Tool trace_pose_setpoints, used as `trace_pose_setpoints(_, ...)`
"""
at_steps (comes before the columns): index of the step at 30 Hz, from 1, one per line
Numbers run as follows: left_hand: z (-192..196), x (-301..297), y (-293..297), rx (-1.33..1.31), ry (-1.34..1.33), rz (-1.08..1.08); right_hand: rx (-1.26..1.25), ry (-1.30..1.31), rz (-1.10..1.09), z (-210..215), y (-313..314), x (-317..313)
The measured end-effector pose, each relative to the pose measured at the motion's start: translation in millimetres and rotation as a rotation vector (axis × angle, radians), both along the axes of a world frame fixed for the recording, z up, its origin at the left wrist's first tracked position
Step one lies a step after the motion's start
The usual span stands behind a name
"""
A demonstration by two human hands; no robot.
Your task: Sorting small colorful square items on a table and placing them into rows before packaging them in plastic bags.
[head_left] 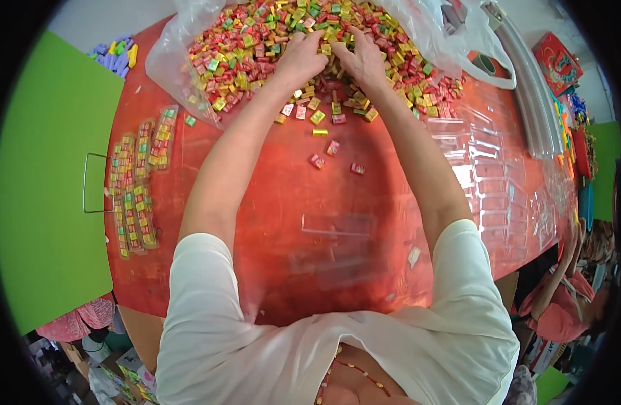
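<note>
On the far side of the red counter [276, 209], we reach our left hand [302, 59] and right hand [362, 62] into the heap of small wrapped pieces [330, 19]; we cannot tell whether either hand is gripping any.

Place: a workshop, by its look
Red table [276, 209]: broad, work-worn, scattered with scraps
Far edge: a bulk heap of small wrapped pieces [249, 57] on spread clear plastic [168, 61]
Left edge: rows of filled clear packs [143, 162]
Right edge: many clear plastic trays [489, 189], below a long nested stack [533, 94]
Beyond the near right corner: another person [561, 307] amid clutter
</note>
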State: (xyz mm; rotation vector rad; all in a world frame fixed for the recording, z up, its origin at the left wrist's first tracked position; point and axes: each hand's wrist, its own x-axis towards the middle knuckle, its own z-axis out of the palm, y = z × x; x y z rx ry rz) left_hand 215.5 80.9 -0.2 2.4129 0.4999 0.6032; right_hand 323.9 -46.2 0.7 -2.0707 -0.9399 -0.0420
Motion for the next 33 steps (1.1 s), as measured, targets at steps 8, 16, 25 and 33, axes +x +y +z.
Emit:
trace_pose_setpoints(8, -8.5, -76.7, -37.9, 0.119, -0.103, -0.280, 0.045, -0.087, 0.337, -18.3, -63.7, -59.8)
trace_pose_setpoints(16, -9.0, -184.9, -118.3, 0.435, 0.123, -0.350, -0.217, -0.535, 0.446, -16.3, -154.2, -135.6)
trace_pose_setpoints(25, -23.2, -239.5, -136.0, 0.323, 0.158, -0.241, -0.323, -0.482, 0.403, -3.5, -217.3, -196.9)
trace_pose_setpoints(33, -24.6, -237.8, -148.7, 0.335, 0.247, -0.324, -0.293, -0.537, 0.572, -14.9, -236.5, -246.6)
